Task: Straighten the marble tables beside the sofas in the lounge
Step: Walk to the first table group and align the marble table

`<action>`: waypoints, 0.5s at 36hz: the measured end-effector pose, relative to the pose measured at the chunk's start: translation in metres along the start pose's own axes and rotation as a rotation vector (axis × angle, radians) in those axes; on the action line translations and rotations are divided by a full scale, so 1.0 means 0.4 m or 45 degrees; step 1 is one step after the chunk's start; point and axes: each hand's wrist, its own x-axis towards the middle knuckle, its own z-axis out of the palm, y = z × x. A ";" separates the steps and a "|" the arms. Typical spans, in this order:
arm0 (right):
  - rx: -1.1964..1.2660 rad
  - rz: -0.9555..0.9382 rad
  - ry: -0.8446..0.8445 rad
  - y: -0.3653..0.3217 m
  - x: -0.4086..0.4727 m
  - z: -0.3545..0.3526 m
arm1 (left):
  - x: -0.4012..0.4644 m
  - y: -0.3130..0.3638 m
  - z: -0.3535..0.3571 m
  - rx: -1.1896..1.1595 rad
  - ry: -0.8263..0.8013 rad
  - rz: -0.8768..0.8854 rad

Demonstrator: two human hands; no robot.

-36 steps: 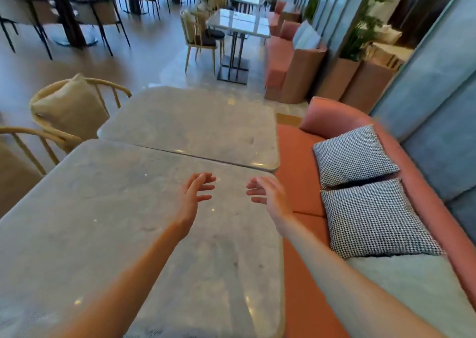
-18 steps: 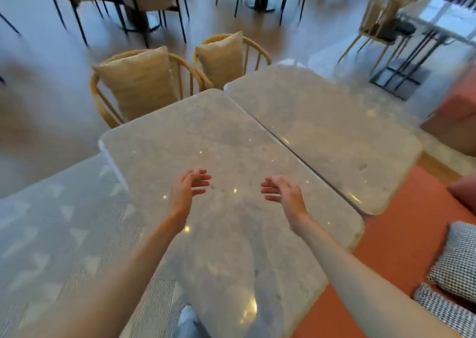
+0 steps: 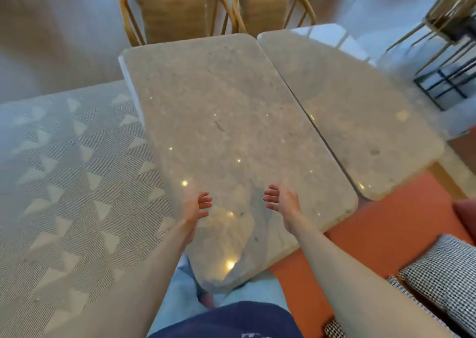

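Both hands grasp nothing: the left hand (image 3: 197,206) and right hand (image 3: 282,203) hover with fingers spread, palms facing, low in the frame's centre above the near marble table (image 3: 219,121). A second marble table (image 3: 355,121) lies edge to edge on its right. Two wicker chairs (image 3: 216,7) stand at the top; the orange sofa (image 3: 373,234) fills the lower right.

Two marble counters stand side by side with a thin seam between: the nearer counter (image 3: 219,121) and the right counter (image 3: 355,121). Both tops are bare and glossy. A patterned grey rug (image 3: 64,183) covers the floor at left.
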 end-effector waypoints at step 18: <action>-0.039 0.372 0.312 0.215 0.216 -0.326 | -0.092 -0.242 0.191 -0.197 0.970 0.056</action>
